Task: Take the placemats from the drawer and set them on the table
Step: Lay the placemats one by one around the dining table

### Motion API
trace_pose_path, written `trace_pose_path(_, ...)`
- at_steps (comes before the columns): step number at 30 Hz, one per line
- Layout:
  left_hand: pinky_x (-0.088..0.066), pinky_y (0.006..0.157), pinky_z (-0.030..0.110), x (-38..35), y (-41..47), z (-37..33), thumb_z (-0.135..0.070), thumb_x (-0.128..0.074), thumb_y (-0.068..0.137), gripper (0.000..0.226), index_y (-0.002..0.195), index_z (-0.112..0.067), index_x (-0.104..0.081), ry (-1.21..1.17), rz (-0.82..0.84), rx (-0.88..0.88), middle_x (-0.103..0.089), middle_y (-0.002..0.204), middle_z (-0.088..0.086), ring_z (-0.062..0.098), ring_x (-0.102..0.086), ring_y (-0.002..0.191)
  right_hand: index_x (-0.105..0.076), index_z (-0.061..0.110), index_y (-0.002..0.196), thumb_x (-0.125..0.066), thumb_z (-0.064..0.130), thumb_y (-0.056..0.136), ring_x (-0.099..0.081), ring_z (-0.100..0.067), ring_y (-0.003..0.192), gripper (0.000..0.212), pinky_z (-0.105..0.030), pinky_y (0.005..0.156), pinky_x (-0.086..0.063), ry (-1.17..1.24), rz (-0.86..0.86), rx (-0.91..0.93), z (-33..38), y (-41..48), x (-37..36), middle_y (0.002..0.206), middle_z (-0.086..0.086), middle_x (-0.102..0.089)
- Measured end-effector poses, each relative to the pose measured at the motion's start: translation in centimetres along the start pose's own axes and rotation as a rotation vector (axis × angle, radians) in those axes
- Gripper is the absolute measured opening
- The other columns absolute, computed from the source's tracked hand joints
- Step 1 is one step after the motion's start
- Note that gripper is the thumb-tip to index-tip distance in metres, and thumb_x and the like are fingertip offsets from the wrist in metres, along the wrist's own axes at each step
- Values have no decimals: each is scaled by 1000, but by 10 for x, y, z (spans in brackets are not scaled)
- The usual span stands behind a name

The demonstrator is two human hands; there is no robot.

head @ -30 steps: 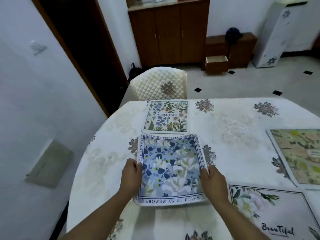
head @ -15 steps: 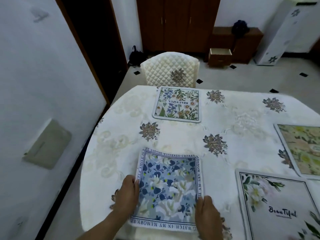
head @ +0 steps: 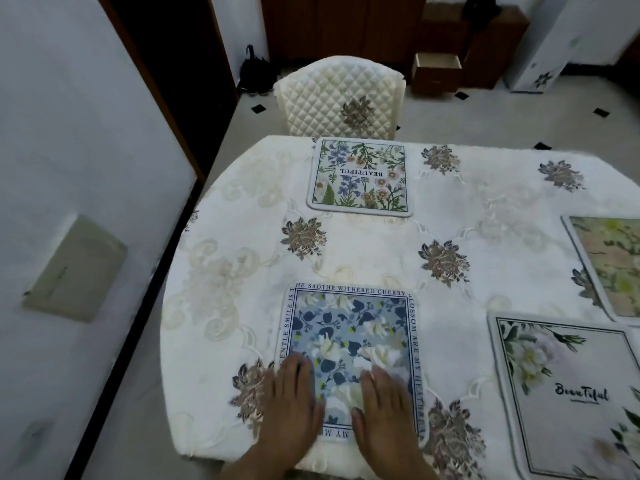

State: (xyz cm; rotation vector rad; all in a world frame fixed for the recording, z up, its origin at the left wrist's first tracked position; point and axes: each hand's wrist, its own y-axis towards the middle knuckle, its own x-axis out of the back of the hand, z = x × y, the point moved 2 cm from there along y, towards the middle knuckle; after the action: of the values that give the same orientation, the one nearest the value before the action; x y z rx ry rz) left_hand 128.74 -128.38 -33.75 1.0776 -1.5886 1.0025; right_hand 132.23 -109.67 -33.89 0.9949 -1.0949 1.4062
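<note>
the desk (head: 502, 202) wears a matt white cloth with woven scrollwork and brownish embroidered flowers. the blue placemat (head: 349, 327) looks like soft printed fabric, smooth, with a pale stitched edge. the far placemat (head: 360, 176) has the same matt printed face. the chair (head: 341, 97) cover is quilted cream cloth with a slight sheen. the drawer (head: 437, 76) is brown wood.

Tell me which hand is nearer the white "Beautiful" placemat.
Right. The right hand lies flat on the blue placemat, beside the white placemat; the left hand lies farther away.
</note>
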Motion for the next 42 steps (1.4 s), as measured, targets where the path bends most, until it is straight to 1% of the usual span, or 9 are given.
trace_pose_path(4,-22,108,58,-22,-4,-15,-40,-18,100,62,145,0,-35,36,104,-63,-24,156,22,35,-23,144,-43,10,143,-19,40,98,-34,-29,141,59,-47,112,-19,37,186,185,36,5,-17,150,-12,-43)
trace_pose_path(8,-19,113,50,-21,-8,-1,-48,-27,100,67,148,-3,-29,40,113,-113,-24,157,16,30,-20,147,-38,9,148,-33,48,98,-27,-25,147,63,-45,114,-21,-4,163,257,16,0,-20,157,-9,-33)
trace_pose_path(15,-18,116,42,-15,-15,22,-49,-34,97,69,151,-7,-24,-7,122,-126,-21,159,9,24,-19,148,-25,11,153,-40,55,97,-11,-22,151,73,-41,119,-15,25,133,145,-34,-6,-2,161,-6,-22)
trace_pose_path(23,-12,118,41,-10,-18,33,-48,-35,98,70,150,-2,-23,-24,126,-113,-18,159,16,28,-10,149,-31,2,149,-31,54,96,-19,-30,149,74,-44,117,-18,14,132,64,-65,-14,4,159,-16,-24)
trace_pose_path(28,-1,118,43,3,52,8,-47,-24,101,69,153,-7,-4,-49,64,-113,4,161,14,27,8,149,-21,5,153,-26,45,101,-14,-31,150,65,-49,115,-14,30,112,190,-7,58,11,161,-14,-16)
trace_pose_path(32,-9,120,46,11,143,-2,-35,-22,98,61,151,-5,-16,30,42,-112,-21,158,18,31,-8,148,-22,10,153,-38,33,95,-16,-30,149,65,-50,118,-17,28,90,140,18,145,8,160,-11,-16)
trace_pose_path(34,-6,121,47,14,173,-3,-32,-13,94,64,151,-3,-10,87,75,-98,-13,160,18,35,-3,148,-9,10,155,-34,31,96,-2,-28,151,68,-50,122,-7,-21,123,121,17,174,8,163,-10,-6)
trace_pose_path(37,1,120,44,14,192,0,-32,-6,96,63,152,-4,-3,114,76,-105,-3,161,17,32,6,148,-1,11,155,-19,36,101,8,-25,151,62,-43,120,10,-25,131,142,9,194,11,164,-8,1)
trace_pose_path(42,0,121,39,12,185,18,-46,-17,99,66,153,-9,-11,44,33,-157,-9,162,10,22,3,150,-5,11,155,-15,50,100,6,-23,151,69,-41,120,5,-41,92,186,-22,187,10,163,-8,0)
